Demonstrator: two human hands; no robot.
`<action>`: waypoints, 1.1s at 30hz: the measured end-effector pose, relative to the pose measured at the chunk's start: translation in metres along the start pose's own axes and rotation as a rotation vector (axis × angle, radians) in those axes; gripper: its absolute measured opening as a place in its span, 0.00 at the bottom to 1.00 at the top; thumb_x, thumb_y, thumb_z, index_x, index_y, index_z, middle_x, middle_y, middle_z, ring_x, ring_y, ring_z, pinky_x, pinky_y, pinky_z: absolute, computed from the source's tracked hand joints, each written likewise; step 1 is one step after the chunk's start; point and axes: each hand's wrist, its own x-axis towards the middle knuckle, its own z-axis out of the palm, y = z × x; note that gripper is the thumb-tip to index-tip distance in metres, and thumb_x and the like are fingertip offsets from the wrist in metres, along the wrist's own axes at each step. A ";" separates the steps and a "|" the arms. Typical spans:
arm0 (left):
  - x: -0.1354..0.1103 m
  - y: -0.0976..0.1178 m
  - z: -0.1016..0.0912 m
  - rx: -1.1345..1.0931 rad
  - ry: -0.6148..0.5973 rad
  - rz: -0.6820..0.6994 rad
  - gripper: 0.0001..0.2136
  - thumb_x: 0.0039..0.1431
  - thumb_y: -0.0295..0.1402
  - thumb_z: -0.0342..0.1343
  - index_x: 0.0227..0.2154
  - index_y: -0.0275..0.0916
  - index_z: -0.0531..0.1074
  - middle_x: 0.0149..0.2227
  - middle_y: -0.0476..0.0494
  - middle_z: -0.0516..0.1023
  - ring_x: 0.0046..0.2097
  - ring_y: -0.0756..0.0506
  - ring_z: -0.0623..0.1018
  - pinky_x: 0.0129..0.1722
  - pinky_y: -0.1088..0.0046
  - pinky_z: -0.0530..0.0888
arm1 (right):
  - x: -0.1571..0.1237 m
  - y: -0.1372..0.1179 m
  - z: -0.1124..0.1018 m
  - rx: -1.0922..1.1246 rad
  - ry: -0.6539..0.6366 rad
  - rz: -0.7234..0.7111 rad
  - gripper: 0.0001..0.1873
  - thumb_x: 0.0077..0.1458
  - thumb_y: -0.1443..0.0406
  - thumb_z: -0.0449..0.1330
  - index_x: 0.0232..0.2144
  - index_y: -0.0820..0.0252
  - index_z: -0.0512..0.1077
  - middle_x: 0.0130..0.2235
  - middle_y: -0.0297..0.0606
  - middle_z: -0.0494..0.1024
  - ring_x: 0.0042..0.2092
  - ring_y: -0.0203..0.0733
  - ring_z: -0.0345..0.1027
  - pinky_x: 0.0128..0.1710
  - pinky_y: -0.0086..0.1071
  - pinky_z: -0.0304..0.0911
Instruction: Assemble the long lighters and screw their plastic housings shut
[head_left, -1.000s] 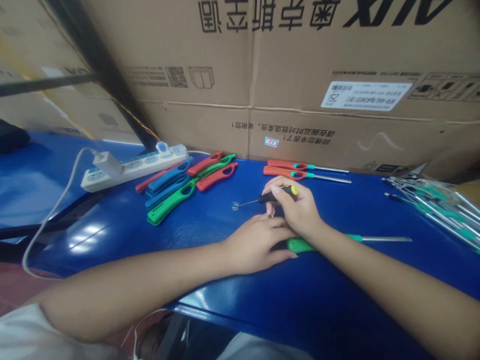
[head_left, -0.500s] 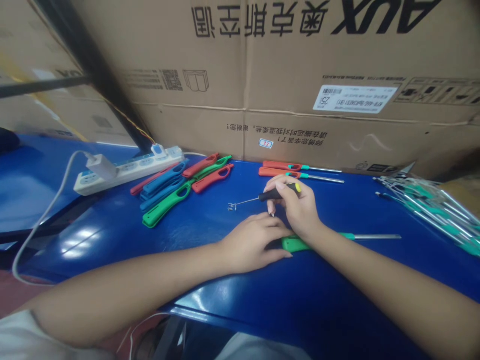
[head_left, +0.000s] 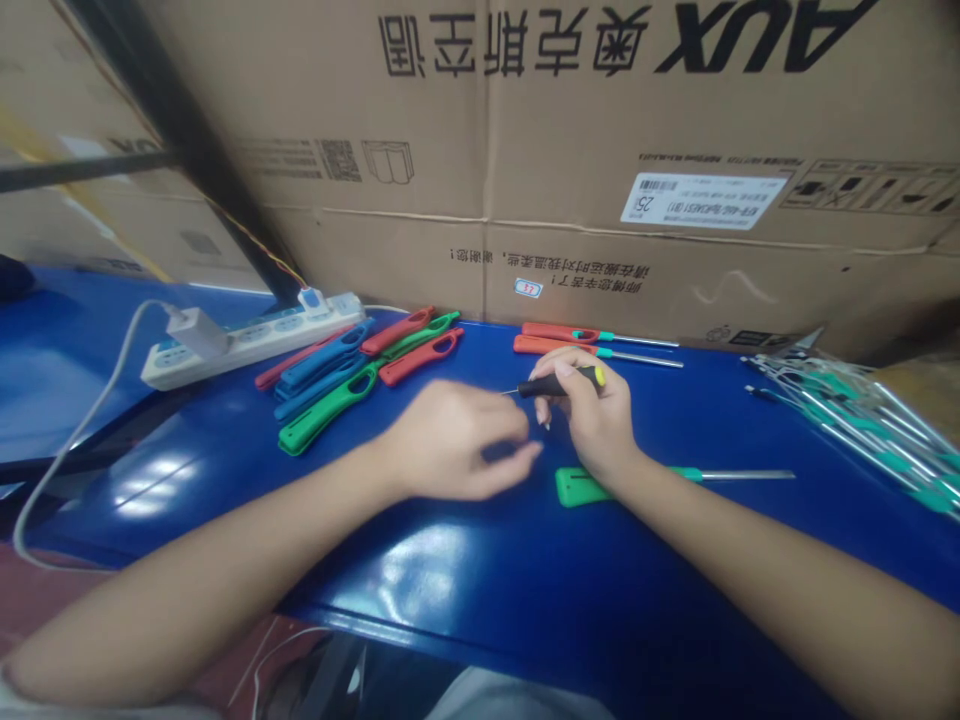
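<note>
My right hand [head_left: 596,415] is closed round a small screwdriver [head_left: 561,382] with a black grip and a yellow end, its thin shaft pointing left. My left hand [head_left: 454,440] hovers just left of it above the blue table [head_left: 487,570]. Its fingers curl downward and are smeared, and only the thumb shows clearly. A green-handled tool [head_left: 576,487] with a teal collar and a long metal rod [head_left: 742,475] lies flat on the table under my right wrist, and neither hand touches its handle end.
A heap of loose blue, green and red plastic handles [head_left: 352,365] lies at the back left beside a white power strip [head_left: 247,340] with a charger. Two orange tools [head_left: 577,340] lie against the big cardboard box [head_left: 600,200]. A clear bag of rods [head_left: 862,410] sits at the right.
My left hand has lifted off the green handle and moved left and away from me, now covering the spot where the small metal bits lay. The right hand has hardly moved.
</note>
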 end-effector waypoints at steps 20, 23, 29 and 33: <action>-0.003 -0.075 -0.011 -0.392 -0.138 -0.587 0.19 0.53 0.33 0.64 0.49 0.39 0.76 0.36 0.46 0.86 0.36 0.44 0.84 0.37 0.70 0.79 | 0.007 0.003 -0.002 0.066 0.147 0.005 0.12 0.60 0.59 0.61 0.27 0.59 0.74 0.31 0.35 0.78 0.20 0.31 0.67 0.17 0.28 0.61; -0.004 -0.079 -0.010 -0.394 -0.152 -0.620 0.17 0.51 0.32 0.64 0.46 0.39 0.77 0.34 0.46 0.86 0.34 0.44 0.84 0.36 0.70 0.80 | 0.007 0.003 -0.003 0.063 0.151 0.013 0.13 0.60 0.58 0.61 0.27 0.59 0.74 0.30 0.34 0.77 0.20 0.31 0.66 0.16 0.27 0.61; -0.004 -0.081 -0.012 -0.347 -0.181 -0.683 0.15 0.48 0.29 0.65 0.41 0.39 0.79 0.32 0.47 0.86 0.33 0.45 0.84 0.35 0.72 0.79 | 0.009 0.005 -0.004 0.060 0.162 0.030 0.14 0.59 0.57 0.61 0.26 0.59 0.73 0.27 0.33 0.76 0.19 0.31 0.66 0.16 0.27 0.59; -0.003 -0.081 -0.014 -0.296 -0.193 -0.718 0.11 0.48 0.29 0.65 0.36 0.39 0.81 0.30 0.48 0.85 0.32 0.46 0.83 0.33 0.74 0.77 | 0.009 0.004 -0.004 0.062 0.170 0.035 0.14 0.59 0.57 0.60 0.25 0.59 0.73 0.27 0.33 0.76 0.19 0.30 0.65 0.15 0.26 0.59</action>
